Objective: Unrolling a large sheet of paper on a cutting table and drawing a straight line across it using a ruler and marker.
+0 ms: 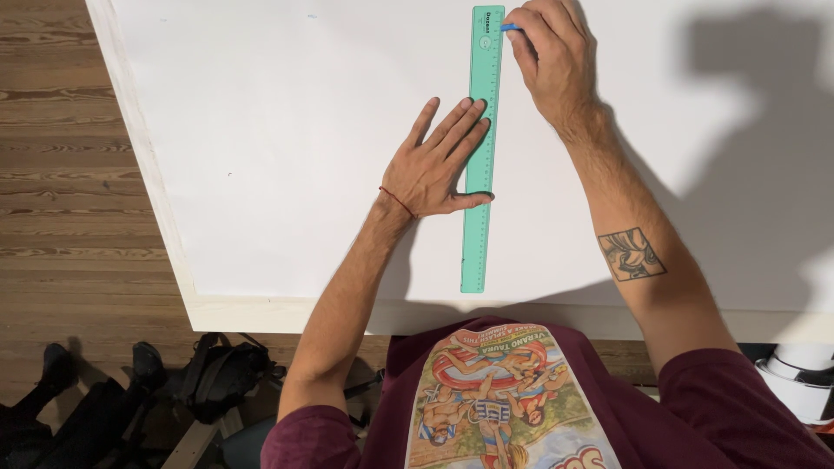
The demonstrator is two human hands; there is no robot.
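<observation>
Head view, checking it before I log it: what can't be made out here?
- Pen: only a blue tip shows; right hand hides the rest.
- Ruler: markings too small; left hand covers part of its edge.
- Any drawn line: not visible on the white sheet.

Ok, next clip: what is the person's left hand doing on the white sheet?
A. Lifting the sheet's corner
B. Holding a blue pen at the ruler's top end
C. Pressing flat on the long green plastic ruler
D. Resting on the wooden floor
C: the left hand lies flat with its fingers spread against the long green plastic ruler, while the right hand holds the small blue pen at the top.
</observation>
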